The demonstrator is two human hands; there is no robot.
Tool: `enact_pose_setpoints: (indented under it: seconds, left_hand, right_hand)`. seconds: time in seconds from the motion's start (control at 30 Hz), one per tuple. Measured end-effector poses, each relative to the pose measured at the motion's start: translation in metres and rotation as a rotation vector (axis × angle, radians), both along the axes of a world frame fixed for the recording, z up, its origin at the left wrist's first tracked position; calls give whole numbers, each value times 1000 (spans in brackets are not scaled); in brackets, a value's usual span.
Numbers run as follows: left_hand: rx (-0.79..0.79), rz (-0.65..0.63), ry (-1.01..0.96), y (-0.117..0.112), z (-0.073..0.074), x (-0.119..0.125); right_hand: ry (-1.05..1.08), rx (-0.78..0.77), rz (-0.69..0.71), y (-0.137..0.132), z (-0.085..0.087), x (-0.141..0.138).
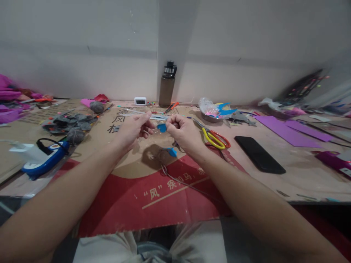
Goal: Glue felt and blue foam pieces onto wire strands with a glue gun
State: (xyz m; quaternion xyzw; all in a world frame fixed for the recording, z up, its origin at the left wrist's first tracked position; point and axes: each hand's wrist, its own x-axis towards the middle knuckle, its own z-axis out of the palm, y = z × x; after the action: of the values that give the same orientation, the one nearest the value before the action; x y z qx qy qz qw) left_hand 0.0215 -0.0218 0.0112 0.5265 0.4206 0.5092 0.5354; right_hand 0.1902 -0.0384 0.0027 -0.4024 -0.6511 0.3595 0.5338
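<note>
A small blue piece in the right hand

In the head view, two bare hands meet over the cardboard (123,215), which hangs a bit past the front edge of the table (296,179). The right hand (183,132) pinches a blue piece (161,127) between thumb and finger. The left hand (133,131) is just beside it. Its fingers are loosely bent, with a small gap by the thumb, and I see nothing in them.

The blue piece is up over the middle of the cardboard, between the hands. It looks like paper or thin felt, so it should be very light, bendy and easy to crease or tear. It does not look slippery. A soft pinch at one edge should be best.

One end meets the right fingertips and the rest sticks out toward the left hand. It is about as long as it is wide, so I cannot tell its long axis.

A blue scrap (172,152) shows nearer the table's front edge. A cord (181,180) runs from near it toward the right arm. Scissors (212,138) and a phone (260,155) lie toward the table's right side.
</note>
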Motion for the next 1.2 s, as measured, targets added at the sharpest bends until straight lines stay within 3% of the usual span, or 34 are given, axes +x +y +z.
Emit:
enact_pose_setpoints:
  seconds: [0.17, 0.37, 0.5, 0.63, 0.8, 1.0, 1.2]
  left_hand:
    - [119, 122, 7, 4, -2, -6]
    - [197, 60, 236, 3, -8, -2]
    - [301, -47, 325, 5, -12, -1]
    - [392, -88, 407, 3, -9, -2]
    - [404, -70, 525, -7, -1, -1]
    - [634, -18, 759, -12, -1, 1]
    - [701, 36, 846, -13, 0, 0]
  right_hand:
    - [-23, -1, -5, 1, -3, 0]
    - [-52, -23, -4, 2, -5, 1]
    - [-62, -16, 1, 2, -5, 2]
    - [-94, -14, 5, 3, -5, 2]
    - [-161, 4, 11, 4, -8, 1]
    - [-326, 164, -59, 6, -15, 1]
    - [-330, 155, -37, 5, -14, 2]
